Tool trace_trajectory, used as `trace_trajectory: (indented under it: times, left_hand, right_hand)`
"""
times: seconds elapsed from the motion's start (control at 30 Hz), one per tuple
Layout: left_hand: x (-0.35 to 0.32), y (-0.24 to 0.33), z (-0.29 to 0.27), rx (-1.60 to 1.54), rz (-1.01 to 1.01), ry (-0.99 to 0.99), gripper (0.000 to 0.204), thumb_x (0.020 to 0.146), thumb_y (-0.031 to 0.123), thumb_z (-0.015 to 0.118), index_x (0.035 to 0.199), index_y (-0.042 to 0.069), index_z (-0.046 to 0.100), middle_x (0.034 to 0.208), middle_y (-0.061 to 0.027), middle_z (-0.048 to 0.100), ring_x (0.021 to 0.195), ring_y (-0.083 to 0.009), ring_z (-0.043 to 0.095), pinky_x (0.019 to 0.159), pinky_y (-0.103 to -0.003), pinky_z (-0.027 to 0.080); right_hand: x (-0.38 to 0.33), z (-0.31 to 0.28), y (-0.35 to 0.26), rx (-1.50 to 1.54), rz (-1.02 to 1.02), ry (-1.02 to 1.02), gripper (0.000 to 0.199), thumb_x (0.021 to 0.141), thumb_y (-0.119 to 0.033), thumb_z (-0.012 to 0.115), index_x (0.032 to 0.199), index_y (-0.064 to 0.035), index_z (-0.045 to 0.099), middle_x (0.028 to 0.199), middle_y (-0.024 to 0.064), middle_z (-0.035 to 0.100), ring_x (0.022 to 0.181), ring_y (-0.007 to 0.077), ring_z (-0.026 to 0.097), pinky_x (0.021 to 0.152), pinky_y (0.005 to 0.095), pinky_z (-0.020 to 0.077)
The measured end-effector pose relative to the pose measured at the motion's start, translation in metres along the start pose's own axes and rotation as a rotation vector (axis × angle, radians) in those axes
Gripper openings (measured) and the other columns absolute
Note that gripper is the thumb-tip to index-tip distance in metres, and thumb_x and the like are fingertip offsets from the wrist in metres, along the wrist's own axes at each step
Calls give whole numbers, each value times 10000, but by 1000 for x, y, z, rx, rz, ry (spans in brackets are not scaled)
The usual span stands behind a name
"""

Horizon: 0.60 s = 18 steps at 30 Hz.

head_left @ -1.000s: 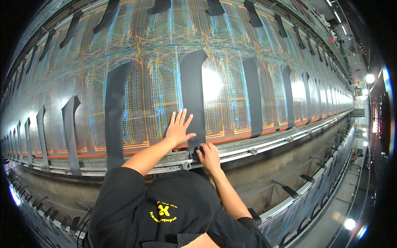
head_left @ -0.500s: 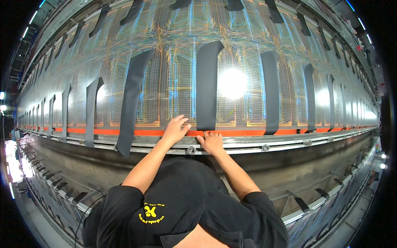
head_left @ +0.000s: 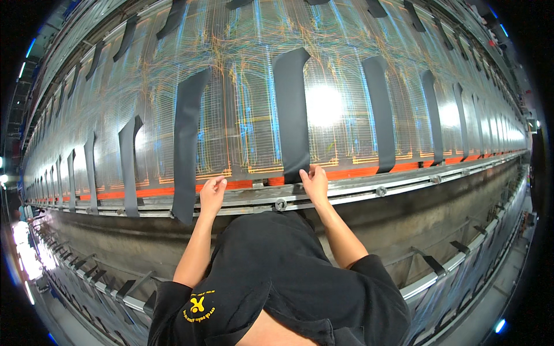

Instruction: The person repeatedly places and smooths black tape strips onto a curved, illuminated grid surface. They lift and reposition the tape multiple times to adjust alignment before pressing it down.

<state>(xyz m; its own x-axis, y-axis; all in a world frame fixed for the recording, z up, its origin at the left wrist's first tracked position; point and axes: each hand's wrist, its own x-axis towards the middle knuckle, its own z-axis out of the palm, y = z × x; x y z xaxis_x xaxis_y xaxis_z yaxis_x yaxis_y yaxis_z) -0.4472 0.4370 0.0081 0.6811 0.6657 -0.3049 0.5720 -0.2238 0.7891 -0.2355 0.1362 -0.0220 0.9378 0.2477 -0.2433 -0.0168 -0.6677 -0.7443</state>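
Note:
A long glossy table carries many fine orange, yellow and blue lines [head_left: 245,115] and a row of dark grey flexible strips. My right hand [head_left: 315,185] is at the near end of the middle strip [head_left: 293,115], thumb and fingers closed on its lower right corner. That end looks slightly creased. My left hand [head_left: 212,198] is over the table's near edge, fingers loosely curled and apart, with nothing visible in them. Just left of it another grey strip [head_left: 190,127] hangs over the metal rail [head_left: 242,203]. An orange-red band [head_left: 236,185] runs along the edge between my hands.
More grey strips [head_left: 378,109] lie at intervals to both sides, and a further row [head_left: 173,20] along the far side. Round metal fittings [head_left: 281,204] sit on the rail. Below is a trough-like gap [head_left: 381,213]. Behind me stands another rail with dark strips [head_left: 430,262].
My left hand has moved left and down, off the lined surface, its fingers curling. My right hand has shifted right and up onto the middle strip's corner. The view has turned slightly.

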Motion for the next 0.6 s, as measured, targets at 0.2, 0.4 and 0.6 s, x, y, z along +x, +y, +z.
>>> trace_trajectory:
  times: [0.2,0.4,0.6]
  left_hand:
    - [50,0,9,-27,56,-96,336,1019,287,679,1211,16,731,1146,-128,735,1000,-205,722,883,-336,563]
    - [151,70,33,22,139,-186,360,1001,343,693,1197,46,744,1030,-124,768,919,-207,732,833,-337,561]
    - [301,146,81,174,349,-198,417,956,407,728,1163,46,755,1063,-136,782,989,-254,745,884,-372,572]
  right_hand:
    - [11,16,-22,389,273,-35,406,941,-368,791,760,-41,632,646,-25,541,590,96,466,567,308,409]
    - [10,-4,-23,428,364,-133,408,997,-339,745,707,-122,557,644,-93,473,586,28,359,532,252,291]
    - [17,-13,-27,634,495,-243,319,1013,-312,728,938,-3,707,844,-26,650,769,56,541,701,240,451]
